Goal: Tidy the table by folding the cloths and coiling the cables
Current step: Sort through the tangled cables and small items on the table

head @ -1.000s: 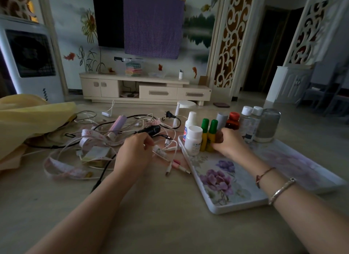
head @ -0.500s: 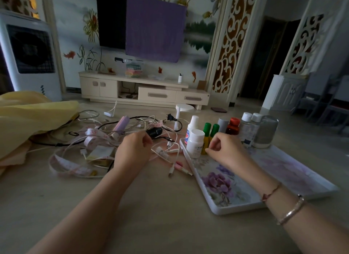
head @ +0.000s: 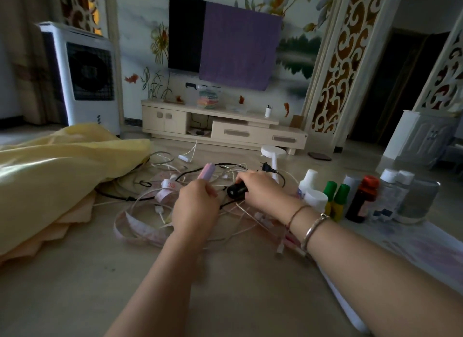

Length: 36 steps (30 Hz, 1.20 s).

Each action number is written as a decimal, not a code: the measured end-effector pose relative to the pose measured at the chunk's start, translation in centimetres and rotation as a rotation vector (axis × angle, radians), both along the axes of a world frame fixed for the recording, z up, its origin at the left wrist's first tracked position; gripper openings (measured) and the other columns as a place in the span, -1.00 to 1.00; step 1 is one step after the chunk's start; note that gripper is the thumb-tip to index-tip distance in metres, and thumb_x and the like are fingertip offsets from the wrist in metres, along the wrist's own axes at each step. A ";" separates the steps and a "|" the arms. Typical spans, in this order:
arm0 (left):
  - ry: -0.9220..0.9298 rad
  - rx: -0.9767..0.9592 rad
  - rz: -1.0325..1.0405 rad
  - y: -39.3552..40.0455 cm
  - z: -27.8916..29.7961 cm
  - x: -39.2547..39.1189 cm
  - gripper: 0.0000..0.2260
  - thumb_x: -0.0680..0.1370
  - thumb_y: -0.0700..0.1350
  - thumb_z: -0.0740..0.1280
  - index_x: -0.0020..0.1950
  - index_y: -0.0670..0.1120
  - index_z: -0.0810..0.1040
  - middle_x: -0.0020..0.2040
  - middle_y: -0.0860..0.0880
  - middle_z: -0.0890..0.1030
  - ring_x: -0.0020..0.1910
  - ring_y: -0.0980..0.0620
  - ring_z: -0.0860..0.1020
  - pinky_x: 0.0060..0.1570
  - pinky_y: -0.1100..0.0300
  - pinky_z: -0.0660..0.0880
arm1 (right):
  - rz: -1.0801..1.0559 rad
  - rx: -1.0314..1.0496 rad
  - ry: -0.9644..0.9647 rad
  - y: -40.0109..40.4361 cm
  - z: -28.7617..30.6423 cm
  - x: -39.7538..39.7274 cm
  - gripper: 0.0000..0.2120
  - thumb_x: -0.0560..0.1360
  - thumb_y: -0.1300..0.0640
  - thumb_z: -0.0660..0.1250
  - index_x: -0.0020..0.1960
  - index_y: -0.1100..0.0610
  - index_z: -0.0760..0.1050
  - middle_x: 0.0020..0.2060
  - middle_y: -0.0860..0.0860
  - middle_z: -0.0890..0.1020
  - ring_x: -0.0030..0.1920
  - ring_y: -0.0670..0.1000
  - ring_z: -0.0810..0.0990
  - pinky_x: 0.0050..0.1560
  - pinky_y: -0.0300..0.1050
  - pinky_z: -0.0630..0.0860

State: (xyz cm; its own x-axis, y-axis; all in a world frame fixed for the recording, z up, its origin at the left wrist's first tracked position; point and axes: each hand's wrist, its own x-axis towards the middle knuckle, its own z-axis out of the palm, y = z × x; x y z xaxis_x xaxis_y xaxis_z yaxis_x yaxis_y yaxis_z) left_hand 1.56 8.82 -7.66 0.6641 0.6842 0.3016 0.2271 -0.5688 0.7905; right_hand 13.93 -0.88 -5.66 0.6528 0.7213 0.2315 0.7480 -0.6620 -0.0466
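Note:
A tangle of white and black cables lies on the table with a pink measuring tape and a purple stick-shaped device. My right hand reaches across the tangle and grips a black cylindrical plug piece. My left hand sits just left of it, fingers curled, pinching the thin black cable that runs from that piece. A crumpled yellow cloth lies at the left over a peach cloth.
A floral tray at the right carries several bottles and a grey jar. A black two-pin plug and a small white stand lie behind the tangle. Bare tabletop lies in front.
My right hand left the bottles on the tray, crossed left and took hold of the black cylindrical piece. My left hand shifted slightly left off that piece. The view turned left.

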 end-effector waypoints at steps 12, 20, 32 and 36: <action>0.020 0.047 0.009 -0.7 0.4 -0.1 -0.81 0.52 -0.22 0.21 -0.05 -0.05 0.61 0.24 -0.02 0.59 -0.02 -0.15 0.60 -0.18 0.15 0.45 | -0.013 0.122 -0.281 -0.1 0.3 -0.1 -0.80 0.54 0.04 0.29 0.11 0.11 0.46 -0.03 0.06 0.61 0.00 0.11 0.55 -0.17 -0.09 0.40; 0.017 0.131 -0.072 -3.5 0.0 -0.1 -0.83 0.52 -0.22 0.21 -0.09 -0.06 0.59 0.09 -0.05 0.63 -0.03 -0.14 0.59 -0.10 0.07 0.53 | 0.084 0.709 0.067 -8.0 2.9 -5.0 -0.83 0.48 0.03 0.40 -0.06 0.14 0.56 -0.25 -0.07 0.61 -0.21 -0.10 0.57 -0.22 -0.25 0.46; 0.024 0.200 -0.164 -6.8 -0.2 2.4 -0.83 0.51 -0.23 0.24 0.00 -0.07 0.59 -0.05 -0.05 0.64 -0.06 -0.09 0.58 -0.07 0.06 0.54 | -0.339 0.740 0.272 -22.2 1.3 -0.2 -0.90 0.47 0.01 0.41 -0.13 -0.02 0.50 -0.18 0.05 0.66 -0.26 0.01 0.67 -0.28 0.07 0.65; -0.005 0.144 -0.141 -7.7 -0.1 3.8 -0.77 0.46 -0.28 0.21 0.01 -0.12 0.60 -0.02 -0.08 0.64 -0.01 -0.12 0.56 -0.05 0.05 0.51 | -0.389 0.677 0.307 -22.8 -0.3 2.0 -0.87 0.46 0.07 0.45 -0.13 0.10 0.53 -0.19 0.10 0.66 -0.15 0.10 0.67 -0.04 0.17 0.61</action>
State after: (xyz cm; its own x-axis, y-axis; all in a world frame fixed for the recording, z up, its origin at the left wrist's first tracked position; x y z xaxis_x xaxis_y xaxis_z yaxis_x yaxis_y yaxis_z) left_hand 5.37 1.09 -7.74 0.7482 0.5342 0.3936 0.1333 -0.7021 0.6995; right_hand 15.89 -23.64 -5.96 0.9309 0.2009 0.3052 0.3616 -0.6256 -0.6913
